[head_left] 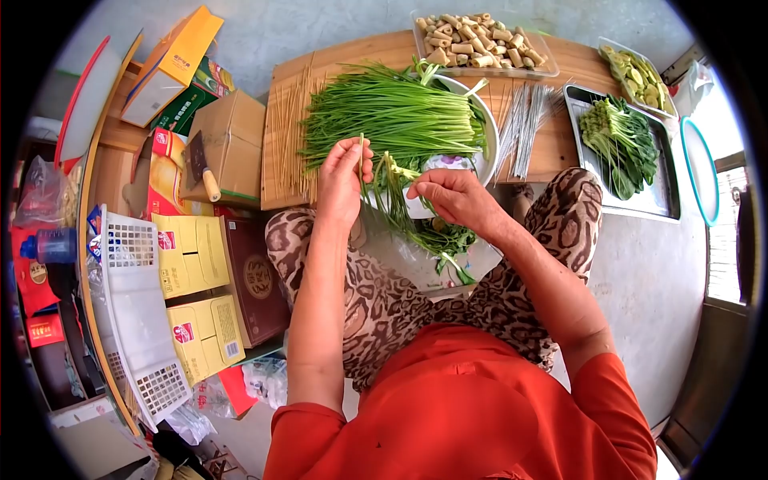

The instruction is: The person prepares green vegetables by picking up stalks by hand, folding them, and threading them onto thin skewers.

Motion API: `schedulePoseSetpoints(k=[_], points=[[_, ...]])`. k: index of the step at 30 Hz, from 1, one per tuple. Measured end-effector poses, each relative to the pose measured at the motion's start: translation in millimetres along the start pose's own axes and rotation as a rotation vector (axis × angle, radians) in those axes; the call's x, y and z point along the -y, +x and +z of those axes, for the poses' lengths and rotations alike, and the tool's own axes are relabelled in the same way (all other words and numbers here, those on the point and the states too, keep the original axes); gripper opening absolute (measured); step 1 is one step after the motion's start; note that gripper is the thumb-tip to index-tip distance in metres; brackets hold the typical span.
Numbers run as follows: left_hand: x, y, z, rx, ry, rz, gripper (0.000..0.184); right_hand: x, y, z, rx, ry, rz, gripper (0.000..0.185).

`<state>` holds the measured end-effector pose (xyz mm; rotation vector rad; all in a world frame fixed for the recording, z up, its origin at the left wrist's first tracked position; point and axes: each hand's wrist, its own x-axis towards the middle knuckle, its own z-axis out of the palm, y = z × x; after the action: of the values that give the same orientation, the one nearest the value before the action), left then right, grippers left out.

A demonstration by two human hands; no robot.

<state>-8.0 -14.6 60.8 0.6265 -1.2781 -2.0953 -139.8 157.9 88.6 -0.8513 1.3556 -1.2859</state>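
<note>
My left hand (344, 180) is closed in a pinch on a thin pale stick that looks like a bamboo skewer (361, 146), its end showing above the fingertips. My right hand (456, 196) is also closed, thumb against bent fingers; whatever lies between them is hidden. Between the two hands hang long green stems (390, 196), close to the right fingertips. Below them are darker leafy greens (444, 238) between the knees. Just beyond my hands, a large bundle of chive-like greens (392, 108) lies across a white bowl (490, 120).
On the wooden table (384, 46) lie bamboo skewers (290, 136), metal skewers (524, 132) and a plastic box of beige rolls (480, 44). At right stand a metal tray (668, 200) with leafy greens (620, 144) and a box of green slices (640, 80). Cartons (228, 140) and a cleaver (204, 172) are left.
</note>
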Motion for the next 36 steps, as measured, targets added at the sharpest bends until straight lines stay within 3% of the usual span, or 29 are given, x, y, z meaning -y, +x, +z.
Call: schedulePoseSetpoints(k=[36], points=[[-0.7, 2.5, -11.0, 0.065, -0.056, -0.047, 0.018, 0.1, 1.3, -2.8, 0.010, -0.037, 0.009, 0.022]])
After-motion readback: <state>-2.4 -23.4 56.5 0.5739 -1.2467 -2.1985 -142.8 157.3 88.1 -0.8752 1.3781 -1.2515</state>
